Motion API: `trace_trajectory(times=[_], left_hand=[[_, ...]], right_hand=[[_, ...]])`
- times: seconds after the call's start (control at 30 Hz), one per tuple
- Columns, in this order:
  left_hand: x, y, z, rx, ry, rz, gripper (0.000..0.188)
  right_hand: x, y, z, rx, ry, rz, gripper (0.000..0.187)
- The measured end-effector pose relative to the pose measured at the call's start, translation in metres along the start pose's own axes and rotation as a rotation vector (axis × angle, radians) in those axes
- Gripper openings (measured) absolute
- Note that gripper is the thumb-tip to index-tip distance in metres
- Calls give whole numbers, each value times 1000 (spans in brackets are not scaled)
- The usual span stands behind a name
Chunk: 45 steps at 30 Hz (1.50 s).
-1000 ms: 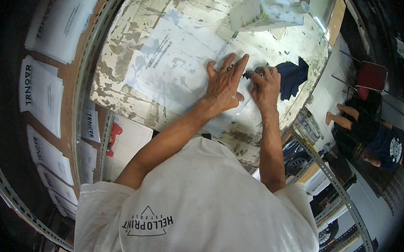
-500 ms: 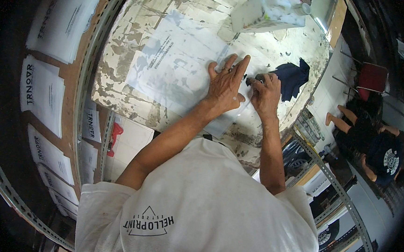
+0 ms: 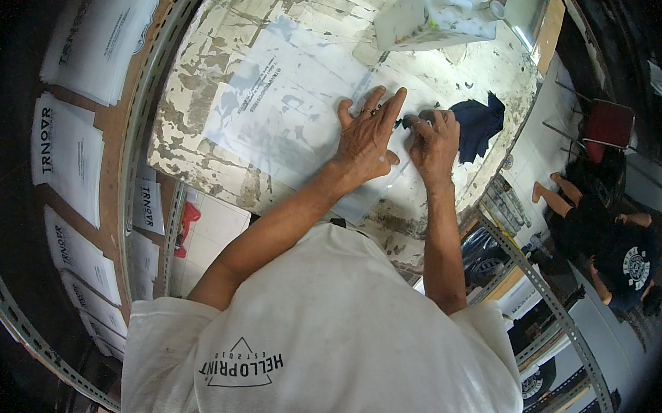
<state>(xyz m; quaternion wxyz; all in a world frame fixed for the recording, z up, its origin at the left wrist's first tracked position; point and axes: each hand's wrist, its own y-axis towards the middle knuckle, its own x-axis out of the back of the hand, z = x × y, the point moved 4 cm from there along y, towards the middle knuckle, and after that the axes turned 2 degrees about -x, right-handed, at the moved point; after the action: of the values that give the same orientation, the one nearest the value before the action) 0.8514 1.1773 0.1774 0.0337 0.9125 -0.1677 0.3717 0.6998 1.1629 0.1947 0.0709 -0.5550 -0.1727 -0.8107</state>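
Upper centre of frame, tabletop: translucent printed sheet, 1 pc.; L hand atop, fingers apart; R hand, fingers clamped on sm. dark wad, just shifted slightly up-frame; handwork prob. ongoing.

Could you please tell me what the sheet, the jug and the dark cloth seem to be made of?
Sheet: probably smooth plastic film, since patches on the table show through it; translucent paper remains possible.
Jug: likely smudged, semi-translucent whitish plastic, given its moulded boxy shape and neck.
Dark cloth: apparently matte fabric, judging by its soft folds; the weave is too small to tell.
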Motion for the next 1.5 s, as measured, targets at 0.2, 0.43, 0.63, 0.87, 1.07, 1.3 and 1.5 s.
trace_trajectory(times=[0.2, 0.43, 0.63, 0.87, 1.07, 1.3, 1.5], left_hand=[[0, 0, 0, 5, -1, 15, 125], [2, 1, -1, 8, -5, 14, 126], [-1, 0, 1, 5, -8, 6, 126], [0, 1, 0, 23, -5, 31, 125], [-1, -1, 0, -4, -24, -10, 125], [0, 1, 0, 18, -15, 19, 125], [-1, 1, 1, 10, -10, 16, 126]], right_hand=[[2, -8, 2, -7, 50, 89, 35], [-1, 1, -2, -13, 4, 17, 36], [1, -11, -2, 11, 43, 62, 36], [0, 0, -1, -18, 15, 43, 36], [4, -8, -1, -10, 20, 42, 33], [3, -2, -7, -21, 22, 2, 41], [10, 0, -10, -13, 23, -49, 39]])
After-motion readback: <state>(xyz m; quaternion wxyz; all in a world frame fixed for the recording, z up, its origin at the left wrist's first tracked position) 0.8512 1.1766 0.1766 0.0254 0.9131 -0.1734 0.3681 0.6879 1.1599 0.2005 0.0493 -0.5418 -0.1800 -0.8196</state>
